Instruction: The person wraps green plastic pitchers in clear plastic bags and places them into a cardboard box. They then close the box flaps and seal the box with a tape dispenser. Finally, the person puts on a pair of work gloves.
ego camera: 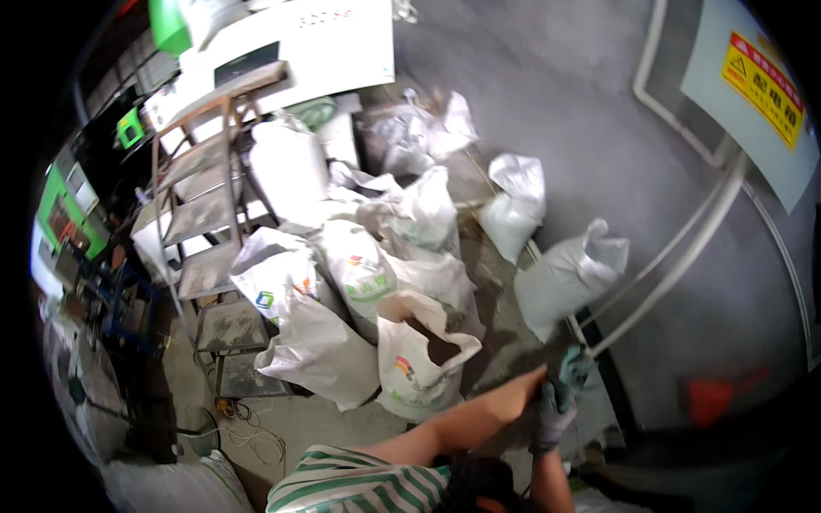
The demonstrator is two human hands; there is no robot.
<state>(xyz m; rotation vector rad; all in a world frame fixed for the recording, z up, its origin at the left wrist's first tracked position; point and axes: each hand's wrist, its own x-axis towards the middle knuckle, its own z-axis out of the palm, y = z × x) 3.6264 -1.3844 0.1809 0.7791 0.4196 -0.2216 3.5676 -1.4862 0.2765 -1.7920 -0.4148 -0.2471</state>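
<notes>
Both of my hands are gloved and close together at the lower right, beside the foot of the grey wall. My left hand [575,368], in a teal-coated glove, is near the lower end of a white pipe [673,276]; whether it touches the pipe is not clear. Just below it is my right hand [555,410], in a grey knit glove with teal coating. Blur and overlap hide the fingers and anything between them. An open woven sack [410,372] with dark contents stands to the left of my hands. A tied white sack [558,288] leans near the wall above them.
More white woven sacks [359,276] crowd the floor. A worn metal stepladder [205,218] stands left of them, before a white machine [340,38]. Cables [250,436] lie on the floor. A panel with a yellow warning sign [763,90] is on the wall. A red object [709,401] is at right.
</notes>
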